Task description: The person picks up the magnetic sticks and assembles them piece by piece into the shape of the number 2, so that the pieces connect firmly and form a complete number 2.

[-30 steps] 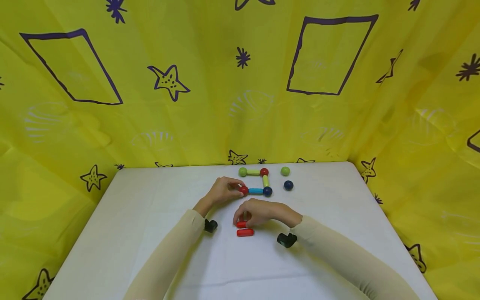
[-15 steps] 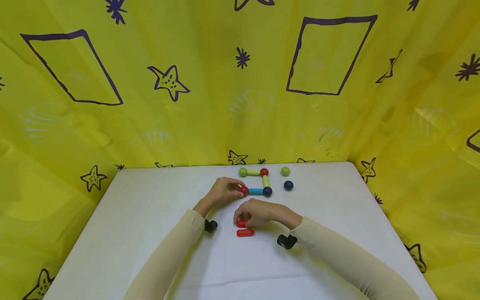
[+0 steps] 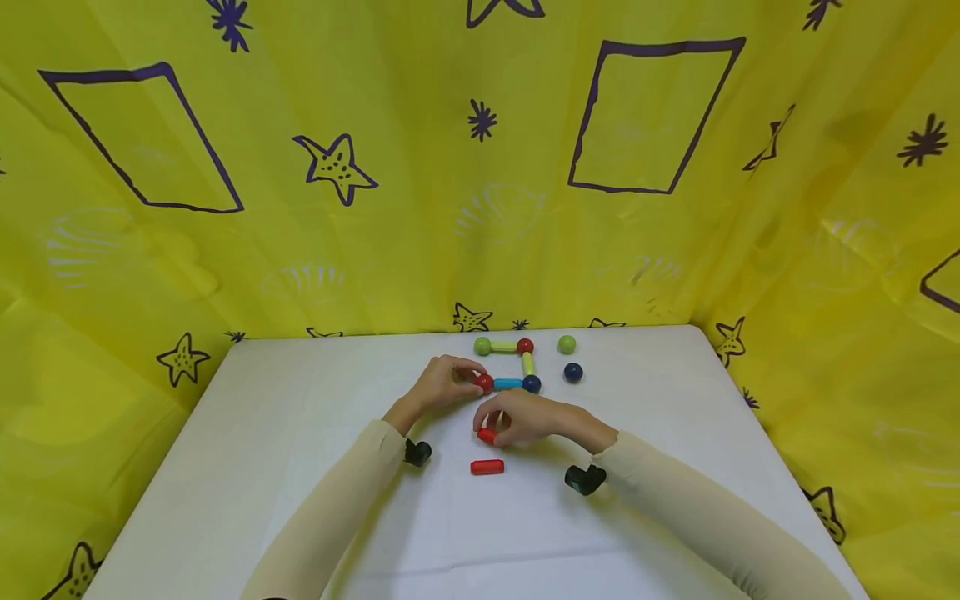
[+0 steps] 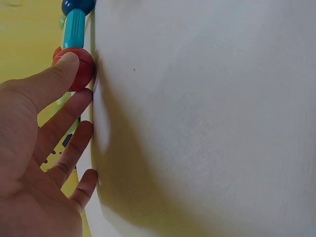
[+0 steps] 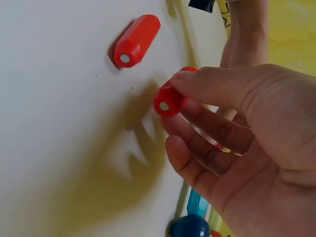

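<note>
My left hand [image 3: 441, 385] pinches a red ball [image 4: 85, 69] between thumb and fingers. The ball sits at the left end of a blue magnetic rod [image 3: 507, 384], whose other end meets a dark blue ball [image 3: 532, 384]. From there a yellow-green rod [image 3: 528, 364] runs back to another red ball [image 3: 525, 346], and a second yellow-green rod [image 3: 503, 347] leads left to a green ball [image 3: 482, 346]. In front of this chain, my right hand [image 3: 522, 415] pinches a red magnetic rod [image 5: 168, 101], its silvery end showing. A second red rod [image 3: 487, 467] lies nearer me on the table.
Two loose balls, one green [image 3: 567, 344] and one dark blue [image 3: 573, 372], lie right of the chain. The white-covered table [image 3: 300, 483] ends at a yellow patterned curtain [image 3: 420, 250] at the back and sides.
My right hand has lifted the red rod away from the other one, moving it slightly back and right and turning it. The left hand keeps its hold on the red ball.
</note>
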The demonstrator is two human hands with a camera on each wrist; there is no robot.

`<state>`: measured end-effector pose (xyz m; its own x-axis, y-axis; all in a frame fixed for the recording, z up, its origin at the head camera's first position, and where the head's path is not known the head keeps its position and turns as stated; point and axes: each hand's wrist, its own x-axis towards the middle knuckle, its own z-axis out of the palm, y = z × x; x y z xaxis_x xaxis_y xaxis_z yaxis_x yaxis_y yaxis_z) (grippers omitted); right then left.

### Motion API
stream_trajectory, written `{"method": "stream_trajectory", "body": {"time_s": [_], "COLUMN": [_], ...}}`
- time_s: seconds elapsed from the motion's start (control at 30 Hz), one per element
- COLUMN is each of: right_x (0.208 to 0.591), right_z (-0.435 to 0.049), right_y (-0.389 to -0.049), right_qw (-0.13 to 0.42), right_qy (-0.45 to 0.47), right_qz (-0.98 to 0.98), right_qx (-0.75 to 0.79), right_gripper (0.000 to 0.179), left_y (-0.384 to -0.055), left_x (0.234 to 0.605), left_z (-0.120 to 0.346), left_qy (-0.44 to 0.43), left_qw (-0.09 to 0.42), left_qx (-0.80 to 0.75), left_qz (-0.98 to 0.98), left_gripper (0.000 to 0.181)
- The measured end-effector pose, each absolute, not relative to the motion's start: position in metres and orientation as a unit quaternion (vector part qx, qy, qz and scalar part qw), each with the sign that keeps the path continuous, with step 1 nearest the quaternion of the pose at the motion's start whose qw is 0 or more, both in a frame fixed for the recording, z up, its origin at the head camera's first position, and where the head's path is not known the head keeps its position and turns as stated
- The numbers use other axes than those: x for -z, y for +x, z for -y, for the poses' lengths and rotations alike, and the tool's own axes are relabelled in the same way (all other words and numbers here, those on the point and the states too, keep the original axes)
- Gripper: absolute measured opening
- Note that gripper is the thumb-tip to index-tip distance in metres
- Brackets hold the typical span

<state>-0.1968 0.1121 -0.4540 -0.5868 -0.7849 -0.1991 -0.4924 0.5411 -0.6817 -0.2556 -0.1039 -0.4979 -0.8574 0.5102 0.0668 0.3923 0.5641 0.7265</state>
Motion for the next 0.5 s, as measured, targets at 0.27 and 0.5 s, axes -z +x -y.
{"method": "stream_trajectory", "body": {"time_s": [0.27, 0.5], "right_x": [0.453, 0.455], "right_z": [-0.138, -0.155], "right_y": [-0.202, -0.204], "right_qw": [0.232, 0.194], "right_qy": [-0.318, -0.295], "right_qz": [-0.833, -0.824], "right_qx": [0.389, 0.443], "right_gripper": [0.025, 0.022], "left_y": [-0.254, -0.253], "left_x": [0.495, 0.496], "left_z": [0.105, 0.105], "left_qy": [0.247, 0.243], "left_qw": [0.078, 0.081], "left_qx": [-0.384, -0.388], "left_qz": [-0.886, -0.886], "left_gripper": [0.027, 0.028]}}
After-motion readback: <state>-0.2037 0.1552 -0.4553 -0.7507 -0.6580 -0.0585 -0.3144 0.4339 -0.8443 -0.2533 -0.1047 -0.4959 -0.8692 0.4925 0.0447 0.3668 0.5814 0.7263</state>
